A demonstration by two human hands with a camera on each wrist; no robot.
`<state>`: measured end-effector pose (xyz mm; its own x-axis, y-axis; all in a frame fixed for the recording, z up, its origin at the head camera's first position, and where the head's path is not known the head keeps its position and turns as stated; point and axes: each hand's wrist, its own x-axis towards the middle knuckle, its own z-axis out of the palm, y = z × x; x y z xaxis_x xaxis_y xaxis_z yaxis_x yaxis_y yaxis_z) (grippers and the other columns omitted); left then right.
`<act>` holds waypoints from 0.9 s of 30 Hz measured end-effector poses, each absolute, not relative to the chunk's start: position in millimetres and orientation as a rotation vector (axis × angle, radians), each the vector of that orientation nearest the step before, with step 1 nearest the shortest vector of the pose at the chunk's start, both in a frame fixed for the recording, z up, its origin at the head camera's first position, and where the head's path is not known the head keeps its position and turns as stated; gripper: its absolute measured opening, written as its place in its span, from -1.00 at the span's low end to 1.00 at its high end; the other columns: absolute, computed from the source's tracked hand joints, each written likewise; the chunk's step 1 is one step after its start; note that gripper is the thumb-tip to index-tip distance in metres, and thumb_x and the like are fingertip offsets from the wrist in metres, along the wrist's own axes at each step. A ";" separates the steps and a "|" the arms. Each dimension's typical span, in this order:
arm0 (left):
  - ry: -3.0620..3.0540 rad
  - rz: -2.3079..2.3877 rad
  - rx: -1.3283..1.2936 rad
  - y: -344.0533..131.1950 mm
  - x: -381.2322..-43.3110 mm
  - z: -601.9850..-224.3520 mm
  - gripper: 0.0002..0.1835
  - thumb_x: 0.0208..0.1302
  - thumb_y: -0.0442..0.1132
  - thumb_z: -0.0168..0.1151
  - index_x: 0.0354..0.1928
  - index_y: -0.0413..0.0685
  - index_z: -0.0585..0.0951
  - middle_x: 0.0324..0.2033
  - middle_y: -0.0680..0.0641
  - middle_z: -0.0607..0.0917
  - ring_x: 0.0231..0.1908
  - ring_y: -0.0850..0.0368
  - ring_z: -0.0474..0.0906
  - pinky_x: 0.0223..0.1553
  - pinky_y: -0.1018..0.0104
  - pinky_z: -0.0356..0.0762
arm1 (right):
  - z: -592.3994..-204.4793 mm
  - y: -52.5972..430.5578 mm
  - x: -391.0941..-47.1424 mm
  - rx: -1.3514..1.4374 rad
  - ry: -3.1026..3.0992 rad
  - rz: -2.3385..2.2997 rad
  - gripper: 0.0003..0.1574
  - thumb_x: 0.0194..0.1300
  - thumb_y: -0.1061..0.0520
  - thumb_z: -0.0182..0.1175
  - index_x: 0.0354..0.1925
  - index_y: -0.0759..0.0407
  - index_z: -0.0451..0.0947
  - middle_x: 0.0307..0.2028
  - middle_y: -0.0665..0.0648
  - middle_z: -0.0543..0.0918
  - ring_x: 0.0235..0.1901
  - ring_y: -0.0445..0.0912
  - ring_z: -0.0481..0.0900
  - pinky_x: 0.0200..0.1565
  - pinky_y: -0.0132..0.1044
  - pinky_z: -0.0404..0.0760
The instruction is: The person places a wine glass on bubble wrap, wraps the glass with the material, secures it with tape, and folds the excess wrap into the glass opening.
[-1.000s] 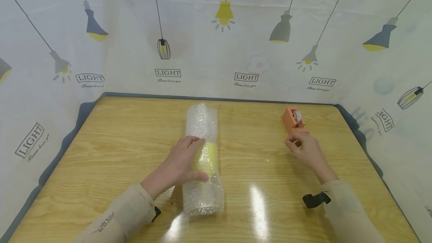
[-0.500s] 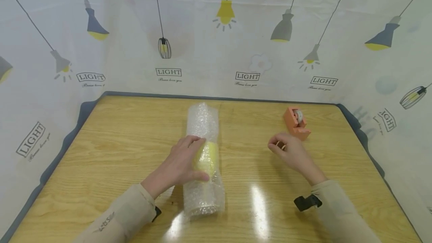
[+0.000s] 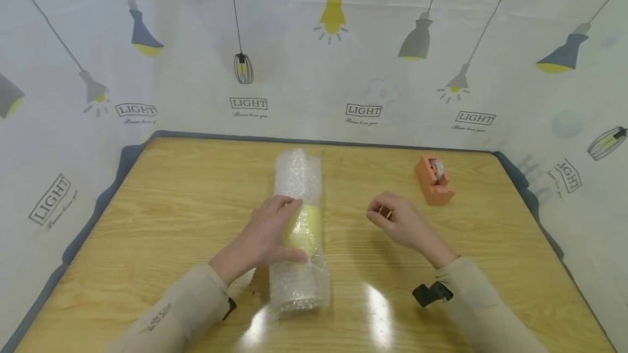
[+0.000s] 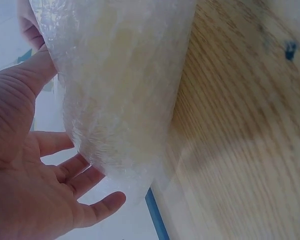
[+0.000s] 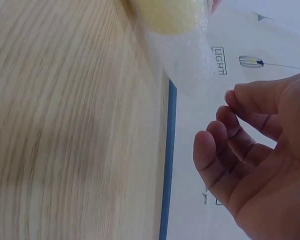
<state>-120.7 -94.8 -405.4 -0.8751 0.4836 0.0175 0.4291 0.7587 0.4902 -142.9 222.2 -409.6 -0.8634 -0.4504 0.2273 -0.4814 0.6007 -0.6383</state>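
Observation:
A bubble-wrap roll (image 3: 296,178) lies lengthwise on the table, with a yellow object (image 3: 308,222) showing through its middle. My left hand (image 3: 260,233) holds the roll from its left side, thumb and index finger over the top. In the left wrist view, other fingertips (image 4: 92,175) touch the wrap's side while the little finger stands off it. To the right of the roll, my right hand (image 3: 399,221) is raised above the table. Its thumb and index fingertips (image 5: 240,92) pinch together on what seems a bit of clear tape, hardly visible.
An orange tape dispenser (image 3: 436,187) with a white roll stands at the back right, beyond my right hand. The wooden table (image 3: 186,178) ends at a printed backdrop (image 3: 304,59) at the back and sides.
My right hand has left the front of the tape dispenser and moved left toward the roll, fingertips still pinched. The left hand keeps its place on the wrap; the view has shifted slightly.

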 end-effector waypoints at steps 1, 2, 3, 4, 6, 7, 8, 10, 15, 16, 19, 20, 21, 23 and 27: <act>2.842 0.748 0.741 -94.6 -120.9 -405.7 0.26 -0.13 0.19 0.67 0.55 -0.19 0.25 0.44 -0.25 0.35 0.45 -0.22 0.23 0.42 -0.27 0.25 | -410.1 220.3 -143.4 0.820 -2.769 1.136 -0.89 0.44 0.30 0.26 -0.28 0.16 0.65 -0.33 0.00 0.63 -0.36 -0.16 0.56 -0.34 -0.33 0.61; 2.843 0.747 0.743 -94.5 -121.2 -406.0 0.26 -0.13 0.19 0.68 0.55 -0.19 0.26 0.43 -0.25 0.35 0.45 -0.22 0.23 0.42 -0.27 0.25 | -410.3 218.0 -143.6 0.836 -2.765 1.146 -0.88 0.45 0.30 0.25 -0.28 0.15 0.65 -0.33 0.01 0.63 -0.36 -0.16 0.56 -0.34 -0.32 0.61; 2.842 0.747 0.744 -94.5 -121.5 -406.3 0.26 -0.14 0.20 0.68 0.55 -0.19 0.25 0.43 -0.25 0.35 0.45 -0.22 0.23 0.42 -0.27 0.25 | -410.2 215.5 -143.7 0.852 -2.762 1.155 -0.88 0.45 0.30 0.24 -0.27 0.15 0.64 -0.33 0.01 0.63 -0.36 -0.16 0.56 -0.34 -0.32 0.61; 2.842 0.748 0.745 -94.5 -121.7 -406.6 0.26 -0.14 0.20 0.68 0.55 -0.19 0.26 0.44 -0.25 0.35 0.45 -0.22 0.23 0.42 -0.27 0.25 | -410.0 212.7 -143.8 0.867 -2.757 1.165 -0.88 0.45 0.30 0.24 -0.27 0.15 0.64 -0.32 0.01 0.63 -0.36 -0.16 0.56 -0.34 -0.32 0.61; 2.841 0.752 0.745 -94.7 -122.2 -407.1 0.26 -0.14 0.20 0.68 0.55 -0.19 0.26 0.44 -0.25 0.35 0.45 -0.22 0.23 0.42 -0.27 0.24 | -409.6 207.3 -144.1 0.899 -2.751 1.183 -0.88 0.46 0.30 0.23 -0.27 0.15 0.63 -0.32 0.01 0.63 -0.36 -0.16 0.57 -0.34 -0.32 0.61; 2.840 0.753 0.745 -94.8 -122.3 -407.3 0.26 -0.14 0.20 0.67 0.55 -0.19 0.26 0.44 -0.25 0.35 0.45 -0.22 0.23 0.43 -0.27 0.24 | -409.3 204.4 -144.2 0.915 -2.749 1.194 -0.88 0.46 0.29 0.22 -0.27 0.16 0.63 -0.32 0.01 0.63 -0.35 -0.16 0.57 -0.34 -0.32 0.61; 2.840 0.754 0.745 -95.0 -122.5 -407.6 0.26 -0.15 0.20 0.67 0.55 -0.19 0.26 0.44 -0.25 0.35 0.45 -0.22 0.23 0.43 -0.27 0.24 | -408.7 201.5 -144.1 0.932 -2.748 1.209 -0.89 0.47 0.29 0.22 -0.27 0.17 0.63 -0.32 0.01 0.62 -0.35 -0.16 0.57 -0.35 -0.33 0.61; 2.840 0.756 0.744 -95.5 -122.5 -407.9 0.27 -0.15 0.21 0.67 0.56 -0.18 0.25 0.44 -0.24 0.35 0.45 -0.21 0.23 0.43 -0.27 0.25 | -407.7 196.1 -144.0 0.967 -2.741 1.244 -0.88 0.47 0.29 0.21 -0.27 0.18 0.62 -0.33 0.01 0.62 -0.35 -0.16 0.57 -0.35 -0.33 0.61; 2.845 0.760 0.742 -96.2 -123.3 -409.0 0.27 -0.17 0.22 0.68 0.55 -0.18 0.26 0.43 -0.23 0.36 0.44 -0.21 0.24 0.42 -0.26 0.26 | -405.7 183.0 -144.0 1.036 -2.722 1.328 -0.86 0.47 0.29 0.18 -0.29 0.15 0.60 -0.35 0.01 0.60 -0.38 -0.19 0.52 -0.38 -0.32 0.57; 2.846 0.760 0.743 -96.2 -123.6 -409.3 0.28 -0.17 0.22 0.68 0.55 -0.18 0.26 0.43 -0.23 0.36 0.44 -0.21 0.24 0.42 -0.26 0.26 | -405.3 180.2 -143.9 1.042 -2.722 1.341 -0.85 0.47 0.29 0.18 -0.30 0.15 0.59 -0.36 0.00 0.59 -0.39 -0.20 0.51 -0.38 -0.33 0.56; 2.846 0.756 0.744 -96.3 -124.1 -409.9 0.27 -0.17 0.22 0.68 0.56 -0.17 0.26 0.44 -0.23 0.36 0.44 -0.20 0.24 0.42 -0.26 0.25 | -405.2 172.4 -144.2 1.050 -2.729 1.381 -0.85 0.47 0.28 0.19 -0.31 0.14 0.58 -0.39 -0.01 0.58 -0.40 -0.22 0.49 -0.38 -0.35 0.54; 2.844 0.755 0.743 -96.3 -124.0 -409.8 0.28 -0.16 0.22 0.68 0.56 -0.17 0.25 0.44 -0.23 0.35 0.44 -0.20 0.24 0.43 -0.26 0.25 | -404.7 169.8 -144.2 1.052 -2.735 1.401 -0.85 0.47 0.28 0.19 -0.31 0.15 0.58 -0.39 -0.01 0.57 -0.40 -0.21 0.48 -0.38 -0.36 0.53; 2.842 0.754 0.742 -96.4 -123.9 -409.6 0.28 -0.16 0.22 0.68 0.56 -0.17 0.25 0.45 -0.23 0.35 0.44 -0.20 0.24 0.43 -0.26 0.24 | -404.1 167.2 -144.1 1.050 -2.745 1.413 -0.85 0.47 0.27 0.19 -0.31 0.15 0.58 -0.40 -0.02 0.57 -0.40 -0.21 0.48 -0.37 -0.37 0.53; 2.839 0.751 0.741 -96.4 -123.8 -409.5 0.28 -0.16 0.22 0.67 0.56 -0.18 0.24 0.45 -0.23 0.34 0.45 -0.20 0.23 0.43 -0.27 0.23 | -402.9 162.3 -144.3 1.055 -2.762 1.437 -0.85 0.47 0.25 0.18 -0.31 0.15 0.58 -0.41 -0.02 0.56 -0.40 -0.20 0.48 -0.37 -0.37 0.53; 2.839 0.742 0.744 -95.6 -123.8 -409.2 0.29 -0.16 0.22 0.67 0.57 -0.18 0.24 0.45 -0.24 0.34 0.44 -0.21 0.23 0.43 -0.28 0.24 | -399.5 154.1 -144.9 1.081 -2.806 1.468 -0.84 0.49 0.21 0.16 -0.29 0.18 0.59 -0.43 -0.03 0.55 -0.40 -0.17 0.48 -0.37 -0.37 0.53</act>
<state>-123.8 -95.6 -409.2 -0.8731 0.4874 0.0128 0.4314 0.7599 0.4863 -144.9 154.1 -399.5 -0.7725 -0.6255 0.1095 -0.4466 0.4125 -0.7939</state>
